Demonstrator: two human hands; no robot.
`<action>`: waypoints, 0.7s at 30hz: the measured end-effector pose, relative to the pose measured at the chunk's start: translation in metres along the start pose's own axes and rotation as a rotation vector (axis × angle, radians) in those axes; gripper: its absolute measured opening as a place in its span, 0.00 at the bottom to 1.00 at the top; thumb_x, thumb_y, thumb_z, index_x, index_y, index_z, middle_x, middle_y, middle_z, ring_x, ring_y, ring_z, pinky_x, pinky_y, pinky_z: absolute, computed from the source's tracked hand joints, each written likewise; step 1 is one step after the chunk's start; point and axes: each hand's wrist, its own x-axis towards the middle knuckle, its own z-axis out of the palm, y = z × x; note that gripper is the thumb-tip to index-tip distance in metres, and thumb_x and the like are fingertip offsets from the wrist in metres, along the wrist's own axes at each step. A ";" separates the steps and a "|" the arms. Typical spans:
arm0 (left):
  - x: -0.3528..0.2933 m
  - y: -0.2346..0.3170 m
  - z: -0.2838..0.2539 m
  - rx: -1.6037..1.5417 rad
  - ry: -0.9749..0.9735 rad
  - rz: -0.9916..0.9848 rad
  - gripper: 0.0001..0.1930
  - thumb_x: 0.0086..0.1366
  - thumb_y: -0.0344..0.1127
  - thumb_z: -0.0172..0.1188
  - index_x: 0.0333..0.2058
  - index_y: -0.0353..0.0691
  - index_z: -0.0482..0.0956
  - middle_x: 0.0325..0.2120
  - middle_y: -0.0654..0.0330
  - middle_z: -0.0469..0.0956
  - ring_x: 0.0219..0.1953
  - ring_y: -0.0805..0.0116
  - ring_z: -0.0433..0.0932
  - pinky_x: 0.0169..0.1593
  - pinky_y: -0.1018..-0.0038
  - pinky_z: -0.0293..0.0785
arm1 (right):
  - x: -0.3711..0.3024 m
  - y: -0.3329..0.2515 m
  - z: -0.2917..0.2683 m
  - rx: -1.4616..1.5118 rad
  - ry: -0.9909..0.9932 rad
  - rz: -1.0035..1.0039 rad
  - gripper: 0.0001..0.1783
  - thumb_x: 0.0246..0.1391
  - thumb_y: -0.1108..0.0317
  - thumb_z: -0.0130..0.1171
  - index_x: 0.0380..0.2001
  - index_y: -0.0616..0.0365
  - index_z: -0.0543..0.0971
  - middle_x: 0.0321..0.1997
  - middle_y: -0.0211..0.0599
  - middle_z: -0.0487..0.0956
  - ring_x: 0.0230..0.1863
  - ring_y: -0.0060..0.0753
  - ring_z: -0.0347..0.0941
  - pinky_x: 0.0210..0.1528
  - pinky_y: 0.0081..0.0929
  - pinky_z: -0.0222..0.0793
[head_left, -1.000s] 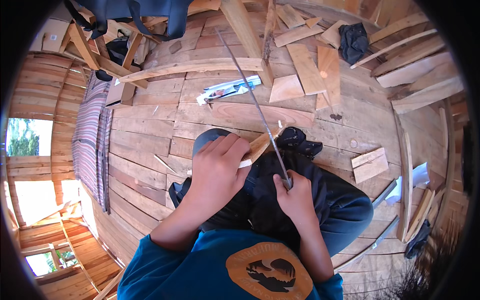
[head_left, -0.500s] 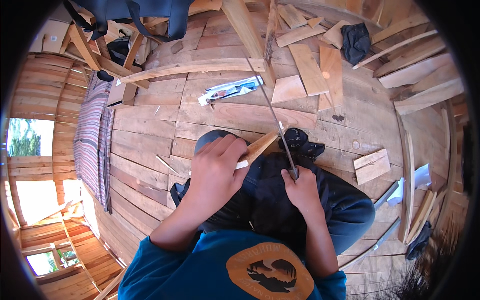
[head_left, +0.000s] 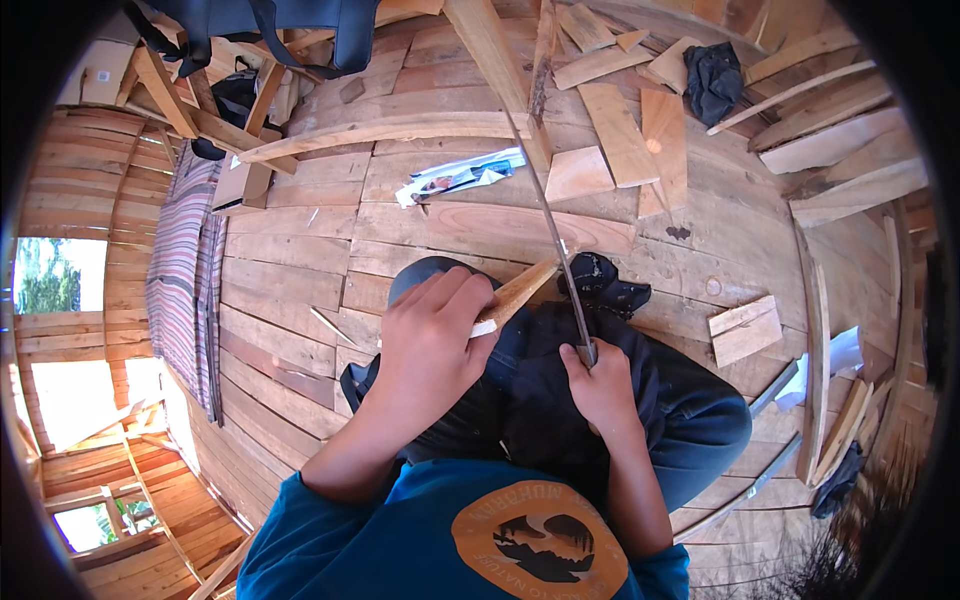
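Note:
My left hand [head_left: 435, 325] grips a tapering strip of wood [head_left: 522, 290], its narrow end pointing away to the right. In my right hand [head_left: 603, 388], closed round the handle end, is a long, thin machete [head_left: 553, 222]. Its dark blade slants forward and a little left, crossing the narrow tip of the strip; whether it touches the wood I cannot tell. A small pale chip shows at that crossing. Both hands are above my lap, over dark trousers [head_left: 695, 415]. The handle is mostly hidden by my fingers.
A reddish board [head_left: 500, 228] and a white-and-blue plastic wrapper [head_left: 460, 177] lie on the plank floor ahead. Several offcuts, including a flat board [head_left: 617, 135], are at the far right. A wooden frame beam [head_left: 390, 128] crosses beyond. A striped cloth [head_left: 185, 270] lies left.
The machete has swung slightly, its far end shifting to the right, and my right hand has moved a little. The left hand and the wood strip stay almost in place.

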 end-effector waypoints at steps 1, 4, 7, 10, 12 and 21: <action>0.000 0.001 0.000 0.011 -0.006 0.004 0.09 0.50 0.25 0.68 0.27 0.35 0.75 0.23 0.55 0.74 0.25 0.54 0.76 0.28 0.67 0.70 | -0.001 0.000 0.000 0.003 -0.012 0.014 0.19 0.55 0.63 0.62 0.19 0.65 0.71 0.15 0.50 0.71 0.19 0.55 0.72 0.25 0.39 0.65; -0.001 0.006 0.003 0.023 -0.012 0.010 0.09 0.51 0.25 0.68 0.27 0.35 0.75 0.23 0.55 0.74 0.25 0.55 0.76 0.28 0.67 0.71 | -0.011 -0.007 -0.006 0.030 -0.034 0.012 0.19 0.55 0.62 0.62 0.19 0.65 0.71 0.15 0.49 0.72 0.19 0.53 0.71 0.24 0.38 0.65; 0.001 0.006 0.003 0.025 0.011 0.003 0.09 0.51 0.26 0.68 0.27 0.34 0.75 0.23 0.54 0.74 0.26 0.55 0.77 0.29 0.68 0.71 | -0.025 -0.032 -0.006 0.108 -0.049 -0.068 0.19 0.56 0.62 0.62 0.19 0.65 0.71 0.14 0.48 0.71 0.17 0.51 0.70 0.23 0.37 0.64; 0.002 0.005 0.002 0.018 0.015 -0.016 0.09 0.52 0.26 0.68 0.27 0.34 0.75 0.23 0.54 0.75 0.27 0.54 0.77 0.29 0.67 0.72 | -0.025 -0.044 -0.004 0.164 -0.070 -0.096 0.19 0.57 0.63 0.62 0.19 0.63 0.71 0.12 0.35 0.65 0.15 0.26 0.60 0.21 0.30 0.58; 0.003 0.003 0.002 -0.001 0.026 -0.017 0.09 0.52 0.27 0.68 0.27 0.34 0.75 0.24 0.54 0.75 0.27 0.54 0.78 0.30 0.67 0.72 | -0.020 -0.033 0.003 0.173 -0.047 -0.099 0.19 0.57 0.63 0.62 0.19 0.63 0.71 0.12 0.36 0.66 0.15 0.28 0.60 0.21 0.31 0.58; -0.006 -0.006 0.000 0.012 0.038 -0.086 0.10 0.53 0.27 0.68 0.29 0.34 0.74 0.25 0.52 0.76 0.29 0.51 0.78 0.32 0.67 0.73 | -0.029 -0.059 0.003 0.166 -0.037 -0.170 0.18 0.56 0.64 0.62 0.20 0.65 0.72 0.13 0.45 0.68 0.13 0.41 0.62 0.21 0.33 0.60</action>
